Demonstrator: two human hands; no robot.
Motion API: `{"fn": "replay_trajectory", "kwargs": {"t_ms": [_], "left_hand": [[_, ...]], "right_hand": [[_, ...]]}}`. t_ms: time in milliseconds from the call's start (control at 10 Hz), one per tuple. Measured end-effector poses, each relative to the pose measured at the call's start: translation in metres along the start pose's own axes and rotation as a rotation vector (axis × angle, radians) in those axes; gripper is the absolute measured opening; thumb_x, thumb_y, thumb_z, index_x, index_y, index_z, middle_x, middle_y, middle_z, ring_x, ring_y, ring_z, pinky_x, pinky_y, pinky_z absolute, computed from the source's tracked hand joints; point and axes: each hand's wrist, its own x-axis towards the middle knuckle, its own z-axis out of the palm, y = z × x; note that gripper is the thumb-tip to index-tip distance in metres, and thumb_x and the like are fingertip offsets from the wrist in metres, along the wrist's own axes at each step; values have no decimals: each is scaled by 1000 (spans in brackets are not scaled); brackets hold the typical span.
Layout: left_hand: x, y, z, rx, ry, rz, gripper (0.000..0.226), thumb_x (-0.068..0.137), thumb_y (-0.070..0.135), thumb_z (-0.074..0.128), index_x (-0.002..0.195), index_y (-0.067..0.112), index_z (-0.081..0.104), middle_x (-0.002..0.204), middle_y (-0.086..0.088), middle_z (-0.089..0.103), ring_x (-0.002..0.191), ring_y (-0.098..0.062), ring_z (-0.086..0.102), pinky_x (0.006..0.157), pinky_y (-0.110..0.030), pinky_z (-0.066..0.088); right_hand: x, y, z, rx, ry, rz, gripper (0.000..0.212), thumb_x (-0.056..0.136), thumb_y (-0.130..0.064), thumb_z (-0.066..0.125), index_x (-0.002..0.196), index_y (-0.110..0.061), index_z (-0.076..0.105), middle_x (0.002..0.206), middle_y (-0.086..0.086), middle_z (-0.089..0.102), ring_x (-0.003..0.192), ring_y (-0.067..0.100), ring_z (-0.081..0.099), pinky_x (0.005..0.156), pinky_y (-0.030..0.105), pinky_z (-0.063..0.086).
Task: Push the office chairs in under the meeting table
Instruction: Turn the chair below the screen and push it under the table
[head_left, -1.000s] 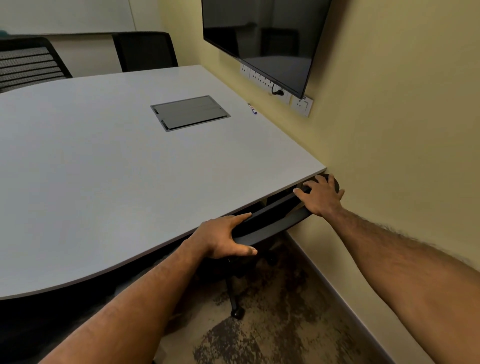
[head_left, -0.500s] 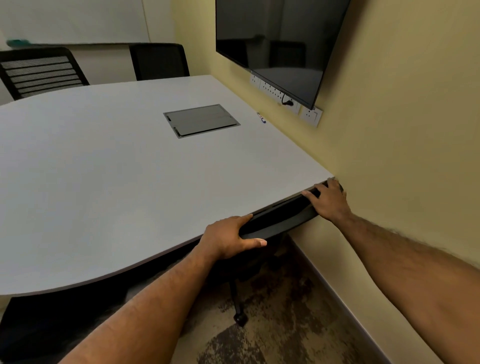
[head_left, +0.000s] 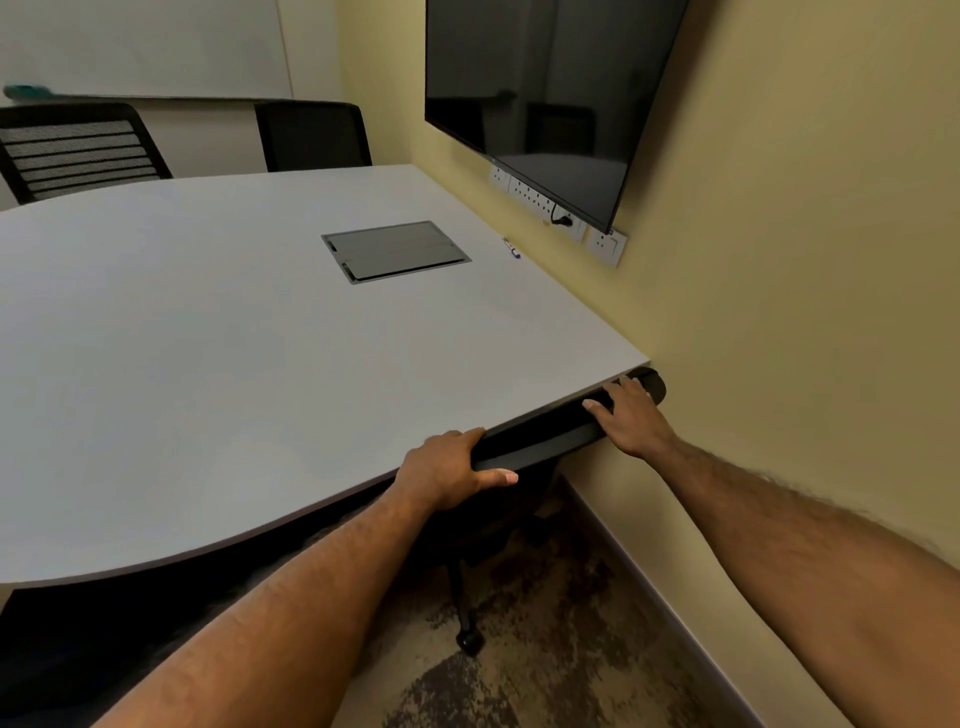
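A black office chair's backrest top (head_left: 540, 439) shows right against the near edge of the light grey meeting table (head_left: 208, 364); its seat is hidden under the tabletop. One castor leg (head_left: 467, 636) stands on the floor below. My left hand (head_left: 447, 470) grips the left end of the backrest top, thumb underneath. Flat on the right end, close to the wall, lies my right hand (head_left: 631, 415), fingers wrapped over the top. Two more black chairs, a mesh-backed one (head_left: 78, 148) and a second (head_left: 314, 135), stand at the table's far side.
A yellow wall (head_left: 779, 312) runs tight along the table's right side, carrying a dark screen (head_left: 545, 104) and a row of sockets (head_left: 561, 218). A grey cable hatch (head_left: 395, 251) is set into the tabletop, a small pen (head_left: 511, 248) beside it. Mottled brown carpet (head_left: 545, 649) lies below.
The chair's backrest has slid further in toward the table edge, with less of it showing. Both hands stayed on it and moved forward with it.
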Motion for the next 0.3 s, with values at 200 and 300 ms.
{"fn": "replay_trajectory", "kwargs": {"t_ms": [200, 300], "left_hand": [[-27, -2, 0, -39, 82, 1, 83, 92, 69, 51, 154, 17, 35, 154, -8, 45, 141, -25, 41, 114, -43, 37], [-50, -4, -9, -67, 145, -41, 81, 93, 69, 48, 157, 23, 30, 161, -2, 37, 146, -21, 36, 116, -42, 35]], "right_hand": [[-22, -16, -4, 28, -65, -93, 67, 101, -51, 45, 150, -7, 37, 163, 18, 22, 154, 29, 11, 124, 45, 15], [-29, -24, -11, 69, -69, -161, 69, 100, -53, 46, 153, -10, 34, 166, 13, 17, 155, 25, 5, 123, 40, 10]]}}
